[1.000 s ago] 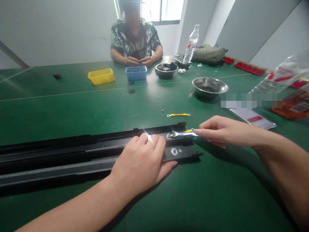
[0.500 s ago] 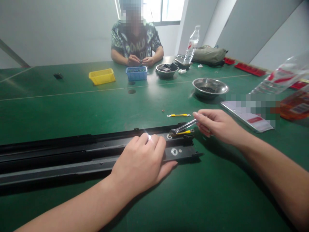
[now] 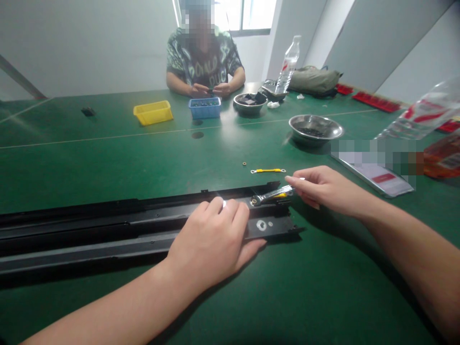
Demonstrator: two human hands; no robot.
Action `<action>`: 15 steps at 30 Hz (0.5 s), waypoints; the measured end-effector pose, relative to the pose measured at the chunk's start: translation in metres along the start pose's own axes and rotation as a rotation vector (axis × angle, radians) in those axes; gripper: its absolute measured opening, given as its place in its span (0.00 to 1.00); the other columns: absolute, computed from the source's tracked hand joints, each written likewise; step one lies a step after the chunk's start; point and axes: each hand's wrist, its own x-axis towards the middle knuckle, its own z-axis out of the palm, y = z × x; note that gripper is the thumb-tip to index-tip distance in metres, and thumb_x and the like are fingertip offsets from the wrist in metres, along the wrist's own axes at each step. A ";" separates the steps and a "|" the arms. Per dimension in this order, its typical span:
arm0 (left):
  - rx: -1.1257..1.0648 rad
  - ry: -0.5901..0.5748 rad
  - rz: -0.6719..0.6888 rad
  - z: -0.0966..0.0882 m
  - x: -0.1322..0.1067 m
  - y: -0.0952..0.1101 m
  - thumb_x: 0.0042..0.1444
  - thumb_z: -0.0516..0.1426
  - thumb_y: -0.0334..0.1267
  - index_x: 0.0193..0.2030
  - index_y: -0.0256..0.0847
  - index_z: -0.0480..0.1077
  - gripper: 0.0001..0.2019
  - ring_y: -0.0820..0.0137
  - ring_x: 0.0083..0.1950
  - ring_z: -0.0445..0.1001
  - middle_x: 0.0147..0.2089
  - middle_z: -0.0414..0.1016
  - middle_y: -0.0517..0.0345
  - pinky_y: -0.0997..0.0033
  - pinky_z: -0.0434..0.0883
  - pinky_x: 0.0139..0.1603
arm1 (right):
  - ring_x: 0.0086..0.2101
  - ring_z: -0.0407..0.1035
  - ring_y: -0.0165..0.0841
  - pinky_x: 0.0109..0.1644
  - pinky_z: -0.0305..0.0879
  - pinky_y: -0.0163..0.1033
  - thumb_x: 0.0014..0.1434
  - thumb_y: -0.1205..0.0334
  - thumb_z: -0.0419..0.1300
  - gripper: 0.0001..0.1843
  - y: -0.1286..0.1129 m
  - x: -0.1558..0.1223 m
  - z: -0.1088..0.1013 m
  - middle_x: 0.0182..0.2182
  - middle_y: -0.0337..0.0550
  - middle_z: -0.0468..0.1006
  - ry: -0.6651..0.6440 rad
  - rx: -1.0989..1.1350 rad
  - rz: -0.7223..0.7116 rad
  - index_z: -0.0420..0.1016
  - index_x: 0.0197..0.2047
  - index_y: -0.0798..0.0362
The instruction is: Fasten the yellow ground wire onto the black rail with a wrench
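Note:
A long black metal rail [image 3: 108, 230] lies across the green table [image 3: 143, 158] in front of me. My left hand [image 3: 212, 242] rests on it, fingers curled over its top, pressing it down. My right hand [image 3: 323, 187] pinches the handle of a small silver wrench [image 3: 271, 195]. The wrench head sits on a nut at the rail's right end, over a yellow wire with ring lugs. A second yellow wire [image 3: 268, 170] and a small nut [image 3: 244, 164] lie loose just beyond the rail.
A steel bowl [image 3: 316, 128] of dark parts stands at right. Farther back are a second bowl [image 3: 249, 103], a blue bin [image 3: 204, 108], a yellow bin [image 3: 153, 113] and a water bottle [image 3: 287, 67]. A person sits opposite, hands together. Packets and a bottle lie at far right.
My right hand swung the wrench handle away from me, then part of the way back, with the head staying on the nut. My left hand stayed on the rail.

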 end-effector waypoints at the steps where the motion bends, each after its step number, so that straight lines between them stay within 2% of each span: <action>1: 0.001 0.004 0.001 0.000 0.000 0.000 0.67 0.50 0.59 0.48 0.40 0.67 0.22 0.54 0.44 0.68 0.44 0.71 0.50 0.51 0.69 0.43 | 0.19 0.59 0.29 0.25 0.52 0.38 0.66 0.37 0.59 0.28 -0.001 -0.002 -0.003 0.16 0.36 0.66 -0.066 -0.028 0.014 0.66 0.24 0.50; 4: -0.002 0.012 0.001 0.000 0.000 -0.001 0.67 0.50 0.59 0.48 0.40 0.68 0.22 0.55 0.44 0.68 0.43 0.72 0.50 0.52 0.69 0.43 | 0.20 0.60 0.29 0.25 0.52 0.38 0.64 0.38 0.61 0.28 -0.002 -0.007 -0.012 0.17 0.36 0.68 -0.224 -0.088 0.050 0.68 0.24 0.51; 7: -0.004 0.010 0.004 0.000 0.000 -0.001 0.67 0.50 0.59 0.47 0.40 0.68 0.22 0.55 0.44 0.68 0.43 0.72 0.50 0.52 0.68 0.42 | 0.20 0.60 0.30 0.26 0.54 0.38 0.64 0.39 0.61 0.27 -0.002 -0.009 -0.015 0.17 0.37 0.68 -0.311 -0.107 0.058 0.70 0.25 0.52; 15: -0.006 0.003 -0.005 0.000 0.000 0.000 0.67 0.50 0.59 0.48 0.40 0.68 0.22 0.55 0.44 0.68 0.43 0.72 0.49 0.52 0.69 0.43 | 0.21 0.61 0.31 0.26 0.54 0.38 0.64 0.38 0.61 0.27 -0.005 -0.013 -0.019 0.17 0.38 0.69 -0.326 -0.096 0.064 0.71 0.25 0.52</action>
